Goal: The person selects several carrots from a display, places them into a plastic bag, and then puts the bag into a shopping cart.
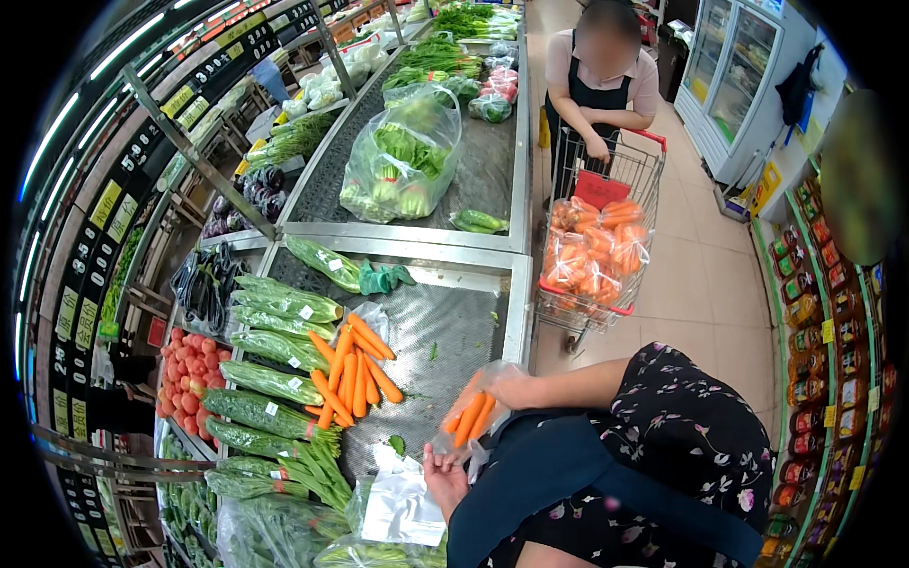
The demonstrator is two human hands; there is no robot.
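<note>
A clear plastic bag with several carrots point(471, 417) in it hangs over the near edge of the metal display counter point(454, 312). My right hand point(514, 389) is closed round its far end. With my left hand point(445, 476) I pinch the bag's near side, fingers closed on the film. Beyond my left hand, a pile of loose carrots point(358, 379) lies on the counter, partly over wrapped green vegetables point(275, 383). A white sheet point(402, 502) lies beside my left hand. Part of my left hand is hidden by my dark apron.
Across the counter's right edge stands a shopping cart point(606, 170) loaded with bagged carrots point(597, 251), and a person point(598, 104) leans on it. Tomatoes point(189, 379) and dark eggplants point(204, 284) lie at the left. A large bag of leafy greens point(402, 156) sits behind the metal divider.
</note>
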